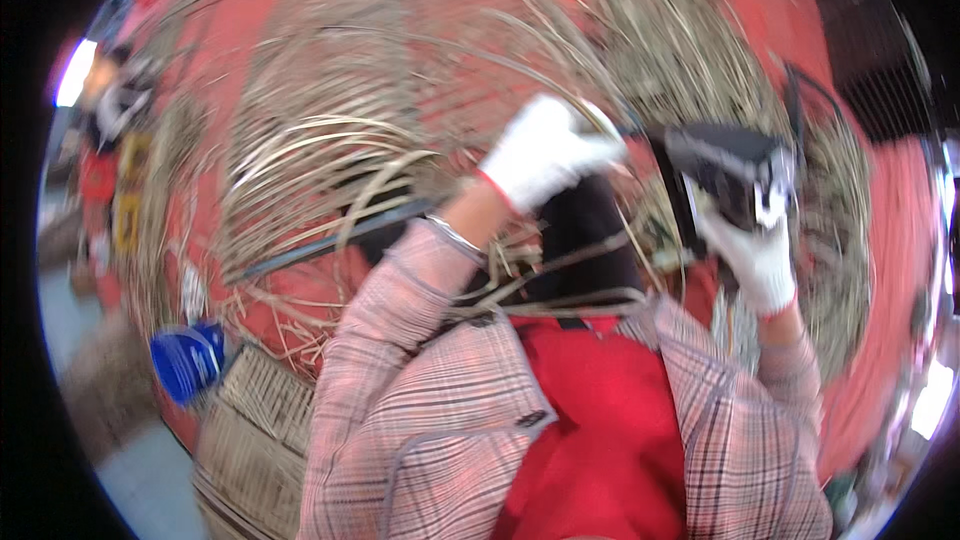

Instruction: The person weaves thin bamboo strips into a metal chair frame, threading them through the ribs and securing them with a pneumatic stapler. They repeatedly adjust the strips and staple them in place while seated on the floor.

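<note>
My left hand (555,152), in a white glove, is closed around a long pale cane strip (500,52) that arcs away to the upper left. Blur hides exactly where the fingers meet it. My right hand (752,258), gloved too, grips a black nail gun (730,162) from below, to the right of the left hand. A half-woven panel of curved cane strips (320,165) lies in front of me on the left, crossed by a dark straight bar (325,242). More loose strips bend over my lap.
Bundles of cane strips (680,35) lie on the red floor (240,0) ahead and to the right. A blue tub (188,362) stands at the left beside a woven wicker piece (265,400). A dark ribbed crate (875,60) is at the far right. Another person (115,105) sits far left.
</note>
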The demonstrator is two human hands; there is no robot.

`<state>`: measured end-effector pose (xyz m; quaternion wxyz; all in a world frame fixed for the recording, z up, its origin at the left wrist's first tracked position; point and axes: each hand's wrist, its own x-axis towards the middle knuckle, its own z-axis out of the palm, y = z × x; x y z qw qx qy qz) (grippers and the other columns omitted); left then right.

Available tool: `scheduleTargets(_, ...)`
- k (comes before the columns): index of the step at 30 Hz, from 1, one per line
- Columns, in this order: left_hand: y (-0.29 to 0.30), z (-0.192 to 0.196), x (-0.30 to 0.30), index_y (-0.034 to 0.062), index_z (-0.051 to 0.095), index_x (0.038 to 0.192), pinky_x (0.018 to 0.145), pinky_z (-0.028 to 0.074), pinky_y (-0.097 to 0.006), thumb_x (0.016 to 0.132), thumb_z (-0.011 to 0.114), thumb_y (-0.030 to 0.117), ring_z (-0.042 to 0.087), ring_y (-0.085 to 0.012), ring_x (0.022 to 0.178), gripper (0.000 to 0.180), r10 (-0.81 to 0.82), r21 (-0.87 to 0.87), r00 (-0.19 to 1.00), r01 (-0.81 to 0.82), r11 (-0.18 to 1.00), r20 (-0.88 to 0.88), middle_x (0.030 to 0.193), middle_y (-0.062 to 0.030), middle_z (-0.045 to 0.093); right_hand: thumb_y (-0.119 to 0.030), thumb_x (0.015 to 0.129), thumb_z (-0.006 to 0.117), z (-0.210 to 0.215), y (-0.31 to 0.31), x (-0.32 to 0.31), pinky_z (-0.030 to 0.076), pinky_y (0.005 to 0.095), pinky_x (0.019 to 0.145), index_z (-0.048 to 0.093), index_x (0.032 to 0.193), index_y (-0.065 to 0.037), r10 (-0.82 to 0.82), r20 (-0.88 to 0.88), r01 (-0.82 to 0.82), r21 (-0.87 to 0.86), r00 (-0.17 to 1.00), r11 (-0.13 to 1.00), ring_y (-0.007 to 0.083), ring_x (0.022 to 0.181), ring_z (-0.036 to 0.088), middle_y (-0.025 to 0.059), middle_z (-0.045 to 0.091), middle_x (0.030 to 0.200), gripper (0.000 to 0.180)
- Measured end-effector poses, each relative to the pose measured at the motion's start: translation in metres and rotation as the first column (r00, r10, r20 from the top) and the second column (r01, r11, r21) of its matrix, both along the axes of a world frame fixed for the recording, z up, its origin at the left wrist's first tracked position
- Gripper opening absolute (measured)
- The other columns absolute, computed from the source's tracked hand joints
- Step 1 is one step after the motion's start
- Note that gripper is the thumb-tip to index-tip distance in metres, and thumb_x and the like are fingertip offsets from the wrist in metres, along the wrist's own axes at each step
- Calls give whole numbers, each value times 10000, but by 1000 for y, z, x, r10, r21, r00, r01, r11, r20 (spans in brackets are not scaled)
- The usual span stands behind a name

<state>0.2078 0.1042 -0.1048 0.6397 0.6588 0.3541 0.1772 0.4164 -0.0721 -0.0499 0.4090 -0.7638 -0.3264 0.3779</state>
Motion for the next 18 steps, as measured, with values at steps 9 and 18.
scheduleTargets(9,34,-66,28,10,750,892,611,498,-287,841,787,243,624,-121,651,242,-69,242,997,58,968,36,737,-57,693,-55,825,812,0,-33,17,496,241,650,696,1104,9,-1,21,4,-134,1000,991,60,748,619,21,719,945,309)
scheduleTargets(18,41,-48,35,17,734,767,588,470,-439,835,698,340,643,-296,597,332,-52,499,993,99,861,-107,610,-181,630,-43,833,783,5,-19,12,515,246,720,684,1174,-8,91,35,-89,-47,995,995,65,828,627,10,712,995,356)
